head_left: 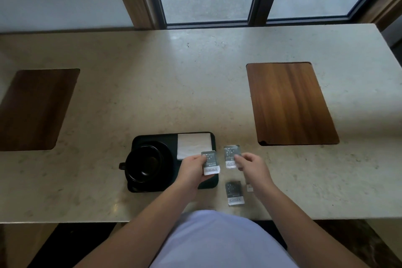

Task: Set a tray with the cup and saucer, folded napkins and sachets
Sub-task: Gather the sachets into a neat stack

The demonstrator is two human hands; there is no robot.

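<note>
Low in the frame, a black rectangular tray [139, 140] sits on the pale stone surface [195, 85], carrying a black cup on a black saucer [143, 163] and a white folded napkin [193, 144]. The left hand [192, 169] pinches a grey sachet [210, 162] over the tray's right edge. The right hand [252, 166] grips a second sachet [232, 155] beside the tray. A third sachet [235, 193] lies below.

Stone counter [195, 85] — black tray [139, 139], loose sachet [234, 193], two inset wood panels [291, 102].
</note>
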